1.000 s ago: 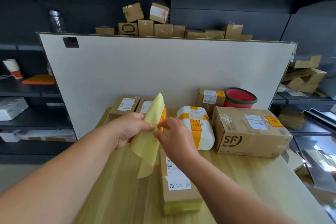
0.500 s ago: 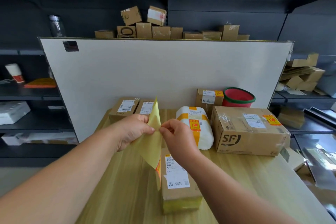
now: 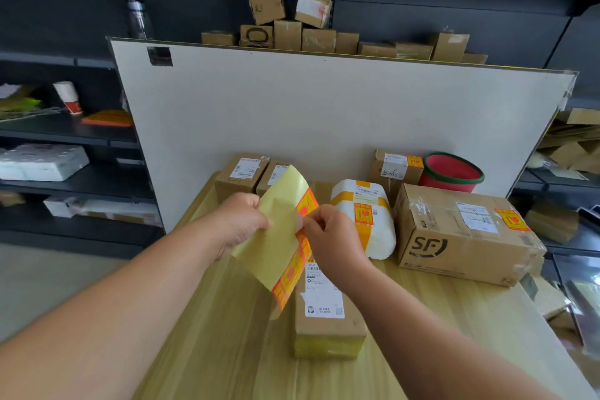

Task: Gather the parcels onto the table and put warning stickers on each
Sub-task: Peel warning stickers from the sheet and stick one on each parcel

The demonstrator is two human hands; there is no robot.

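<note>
My left hand [image 3: 242, 221] holds a yellow sticker sheet [image 3: 276, 237] upright above the wooden table [image 3: 227, 351]. My right hand [image 3: 331, 237] pinches an orange warning sticker [image 3: 306, 206] at the sheet's right edge. Under the hands lies a long brown parcel [image 3: 324, 312] with a white label and no orange sticker visible. The white padded parcel [image 3: 363, 217], the big SF box [image 3: 464, 234] and the small box [image 3: 396, 169] at the back each carry an orange sticker. Two small boxes [image 3: 242, 174] stand at the back left, stickers not visible.
A red bucket [image 3: 451, 172] stands behind the SF box. A white board [image 3: 324, 107] leans upright at the table's far edge. Dark shelves with cartons, a paper cup [image 3: 68, 97] and white packs surround the table. Loose cardboard lies at the right.
The sheet has turned so its orange sticker edge faces me and its lower part shows. My right fingers have moved onto a sticker near the top of the sheet.
</note>
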